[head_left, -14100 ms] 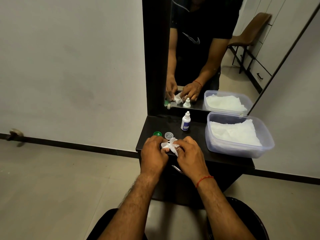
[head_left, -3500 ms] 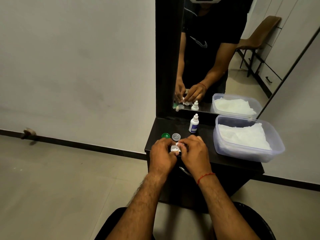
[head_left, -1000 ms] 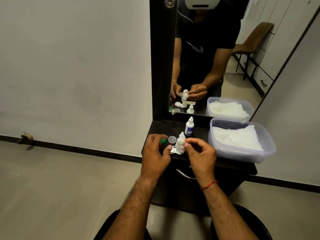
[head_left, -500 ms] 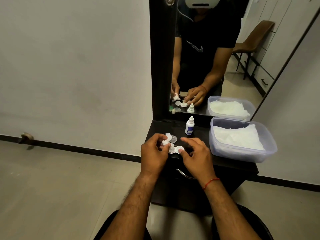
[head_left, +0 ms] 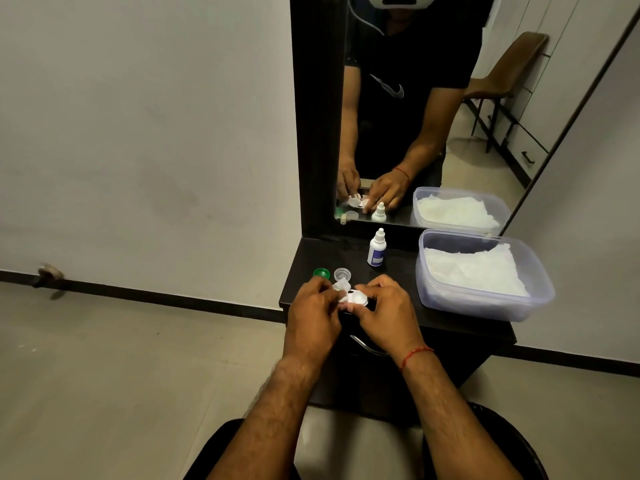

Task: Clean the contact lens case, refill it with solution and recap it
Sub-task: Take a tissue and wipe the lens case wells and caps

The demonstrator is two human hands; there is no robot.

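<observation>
From my remote seat I see both hands meeting over the near edge of the dark table (head_left: 398,271). The white contact lens case (head_left: 359,298) sits between them, low over the table edge with its wells facing up. I cannot tell whether it touches the surface. The right hand (head_left: 388,318) grips the case's right end, fingers curled over it from the far side. The left hand (head_left: 313,317) pinches a small tissue wad (head_left: 341,288) in its curled fingertips and holds it against the case's left end.

Just beyond the left hand, two loose caps lie on the table side by side. The green cap (head_left: 321,273) is on the left and the clear cap (head_left: 342,273) on the right, its open side up. Farther back and a little right, the solution bottle (head_left: 376,249) stands upright with its white nozzle cap on, close to the mirror (head_left: 415,116).

A clear plastic tub (head_left: 478,306) takes up the right side of the table, holding a stack of white tissues (head_left: 474,271). A red thread (head_left: 414,355) circles the right wrist. Below the table edge, between the forearms, I can see part of a metal drawer handle (head_left: 367,347).
</observation>
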